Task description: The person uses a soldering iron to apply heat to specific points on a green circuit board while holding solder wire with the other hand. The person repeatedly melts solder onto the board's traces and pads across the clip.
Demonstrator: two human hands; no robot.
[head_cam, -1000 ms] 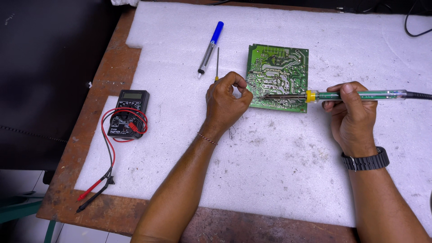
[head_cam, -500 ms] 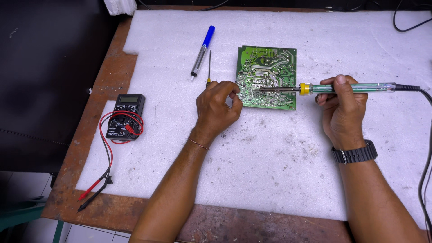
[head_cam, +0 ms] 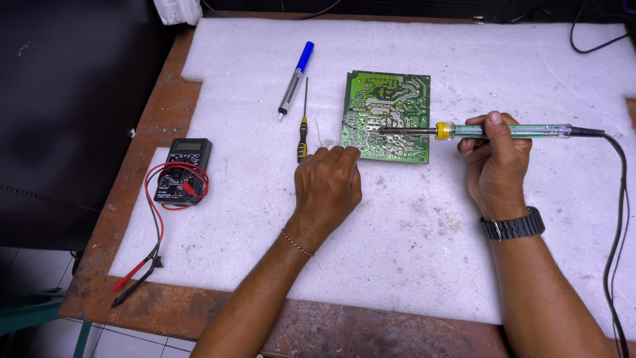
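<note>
Circuit board between hands; right hand grips soldering iron

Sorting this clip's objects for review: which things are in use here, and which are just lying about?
In use: soldering iron held in the right hand; green circuit board under its tip; left hand at the board's lower left corner.

Lying about: small screwdriver, blue pen-shaped tool, multimeter with red and black leads.

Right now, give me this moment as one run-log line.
left hand: rests by circuit board corner | right hand: holds soldering iron, tip over board | screwdriver, multimeter: idle
</note>
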